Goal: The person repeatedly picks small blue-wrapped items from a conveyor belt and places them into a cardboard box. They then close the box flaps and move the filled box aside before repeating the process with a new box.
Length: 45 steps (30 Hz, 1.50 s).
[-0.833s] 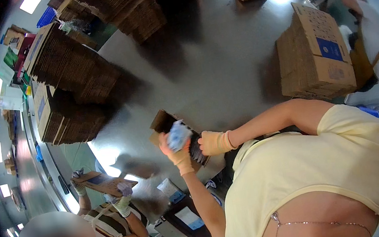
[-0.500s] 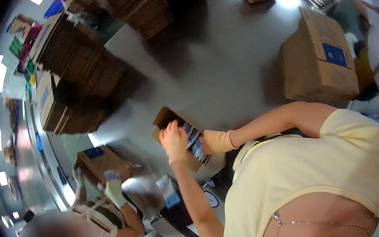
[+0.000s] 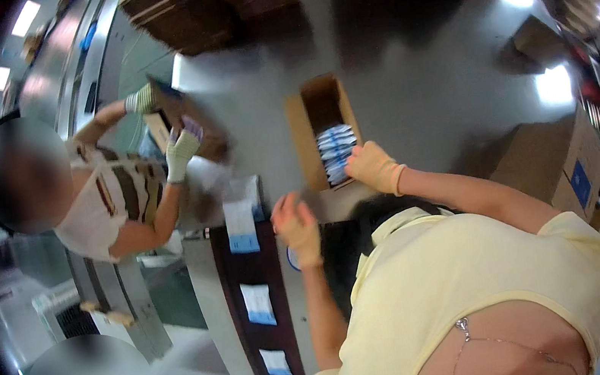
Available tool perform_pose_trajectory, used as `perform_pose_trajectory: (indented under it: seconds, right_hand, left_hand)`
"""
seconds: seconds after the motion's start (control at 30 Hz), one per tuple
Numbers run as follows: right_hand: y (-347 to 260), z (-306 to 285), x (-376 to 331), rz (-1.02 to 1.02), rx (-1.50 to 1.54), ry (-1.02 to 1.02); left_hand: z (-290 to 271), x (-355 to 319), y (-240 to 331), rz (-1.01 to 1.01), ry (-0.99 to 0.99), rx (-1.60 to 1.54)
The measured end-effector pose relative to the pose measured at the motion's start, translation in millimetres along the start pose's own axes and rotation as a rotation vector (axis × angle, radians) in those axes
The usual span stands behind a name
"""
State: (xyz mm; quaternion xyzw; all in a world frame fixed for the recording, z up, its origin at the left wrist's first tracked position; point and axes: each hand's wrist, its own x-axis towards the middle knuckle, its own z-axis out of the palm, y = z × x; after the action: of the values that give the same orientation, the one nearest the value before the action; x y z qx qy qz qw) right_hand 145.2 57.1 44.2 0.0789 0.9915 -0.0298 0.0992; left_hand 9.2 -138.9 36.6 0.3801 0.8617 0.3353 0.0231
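A narrow brown cardboard carton [image 3: 325, 134] stands open, its inside partly filled with a stack of flat white-and-blue packets [image 3: 335, 153]. The right hand [image 3: 372, 168], in a thin glove, is pressed closed against the stack's lower end. The left hand [image 3: 297, 229] is held loosely curled and empty above a dark conveyor belt [image 3: 256, 286] carrying flat white-and-blue pouches [image 3: 258, 304].

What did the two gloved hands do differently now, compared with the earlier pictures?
The left hand let go of the blue-and-white packets and drew back, empty. The packets went from in front of the body into the open carton, where the right hand now rests on them. Both hands remain gloved.
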Motion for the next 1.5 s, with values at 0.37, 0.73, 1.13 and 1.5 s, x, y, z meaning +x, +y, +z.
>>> perform_pose_trajectory:
  seconds: [0.37,0.73,1.13,1.5]
  right_hand:
    - [2,-6,-19,0.021,-0.04,-0.062]
    - [16,-6,-2,0.074,-0.041,-0.115]
    - [17,-1,-7,0.099,0.012,-0.008]
    - [15,-12,15,0.114,0.003,-0.069]
  left_hand:
    - [-218,-171,-169,-0.972,-0.687,0.9]
    - [-101,109,-138,-0.332,-0.282,-0.123]
    - [70,137,-58,0.296,-0.375,0.638]
    - [43,215,7,0.038,-0.127,-0.748]
